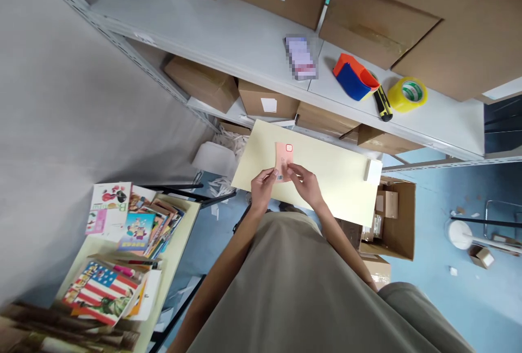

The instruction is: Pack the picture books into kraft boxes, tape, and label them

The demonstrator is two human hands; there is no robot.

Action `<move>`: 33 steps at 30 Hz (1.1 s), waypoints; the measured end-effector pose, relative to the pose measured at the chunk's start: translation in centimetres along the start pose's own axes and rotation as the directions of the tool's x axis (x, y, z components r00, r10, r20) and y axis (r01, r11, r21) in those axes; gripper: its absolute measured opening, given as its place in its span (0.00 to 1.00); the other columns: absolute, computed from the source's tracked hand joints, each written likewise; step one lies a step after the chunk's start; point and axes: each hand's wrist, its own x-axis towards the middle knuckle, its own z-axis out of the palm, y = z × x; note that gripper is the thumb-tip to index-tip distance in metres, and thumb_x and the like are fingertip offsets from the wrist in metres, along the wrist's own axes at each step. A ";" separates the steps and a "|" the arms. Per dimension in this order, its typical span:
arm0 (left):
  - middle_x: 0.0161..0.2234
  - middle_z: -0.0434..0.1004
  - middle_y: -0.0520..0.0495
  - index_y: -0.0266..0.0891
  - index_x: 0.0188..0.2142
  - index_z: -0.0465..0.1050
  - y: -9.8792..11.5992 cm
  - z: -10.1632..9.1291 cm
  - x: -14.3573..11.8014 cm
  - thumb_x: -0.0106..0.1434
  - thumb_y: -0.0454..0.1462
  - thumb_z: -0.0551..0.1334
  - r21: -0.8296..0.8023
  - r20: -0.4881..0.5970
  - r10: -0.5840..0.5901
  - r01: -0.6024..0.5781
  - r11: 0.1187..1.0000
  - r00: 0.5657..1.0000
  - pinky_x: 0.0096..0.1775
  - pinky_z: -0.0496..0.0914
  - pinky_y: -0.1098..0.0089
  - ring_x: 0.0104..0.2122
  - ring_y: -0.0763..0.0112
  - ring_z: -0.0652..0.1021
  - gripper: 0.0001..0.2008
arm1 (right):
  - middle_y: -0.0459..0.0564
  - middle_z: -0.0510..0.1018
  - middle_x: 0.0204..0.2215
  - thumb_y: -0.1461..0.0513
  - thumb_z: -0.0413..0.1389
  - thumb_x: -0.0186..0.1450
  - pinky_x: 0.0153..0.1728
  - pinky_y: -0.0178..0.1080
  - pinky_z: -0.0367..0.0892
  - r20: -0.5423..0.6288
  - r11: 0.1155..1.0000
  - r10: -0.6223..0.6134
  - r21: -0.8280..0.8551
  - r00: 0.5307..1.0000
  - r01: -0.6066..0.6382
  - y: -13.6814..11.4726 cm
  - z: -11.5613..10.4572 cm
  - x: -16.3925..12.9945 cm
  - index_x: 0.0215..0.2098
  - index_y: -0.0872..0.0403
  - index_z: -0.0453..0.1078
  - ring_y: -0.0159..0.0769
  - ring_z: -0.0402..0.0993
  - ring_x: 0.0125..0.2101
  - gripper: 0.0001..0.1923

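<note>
Holding a pink slip [282, 154] over the pale tabletop [330, 179]

You have the pink slip in both hands, in front of your body, over the near part of the pale tabletop. Your left hand [262, 187] pinches its lower left corner between thumb and fingers; your right hand [306, 183] grips its right edge, a little higher. A red-outlined mark shows near its upper right corner and a barcode near its lower edge. You cannot tell whether the slip touches the surface beneath.

At the tabletop's right end lies a small white box [373, 171]. Beyond, on a grey shelf [196, 26], you have a pixelated device [302, 59], an orange-and-blue band [351, 82], a black-and-yellow cutter [382, 104] and a yellow tape roll [397, 97], with the cutter between band and roll. To your left, books [106, 288] cover much of a second tabletop [185, 233].
</note>
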 end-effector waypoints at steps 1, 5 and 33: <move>0.41 0.88 0.42 0.39 0.45 0.88 0.3 -0.4 -0.2 0.62 0.62 0.77 0.015 0.009 0.041 -0.041 0.999 0.999 0.49 0.78 0.60 0.42 0.59 0.83 0.30 | 0.57 0.90 0.58 0.39 0.63 0.75 0.57 0.55 0.87 -0.013 1.000 0.011 0.009 1.000 -0.010 -0.5 1.0 0.0 0.54 0.48 0.85 0.53 0.90 0.57 0.26; 0.37 0.82 0.45 0.43 0.43 0.90 1.4 -2.4 -0.9 0.69 0.60 0.74 0.125 0.071 0.255 -0.262 0.957 0.964 0.45 0.79 0.61 0.38 0.62 0.82 0.24 | 0.58 0.92 0.53 0.38 0.69 0.69 0.52 0.53 0.88 -0.074 0.996 0.073 0.050 0.995 -0.070 -2.3 4.7 -0.2 0.56 0.49 0.83 0.54 0.92 0.53 0.29; 0.36 0.86 0.48 0.42 0.40 0.85 1.2 -5.5 2.4 0.58 0.67 0.77 -0.042 0.015 -0.022 0.022 0.999 1.000 0.40 0.75 0.67 0.37 0.65 0.82 0.32 | 0.59 0.90 0.56 0.35 0.65 0.70 0.55 0.54 0.86 -0.201 0.987 0.014 0.161 0.979 0.019 -1.1 4.4 0.9 0.62 0.51 0.82 0.52 0.88 0.54 0.36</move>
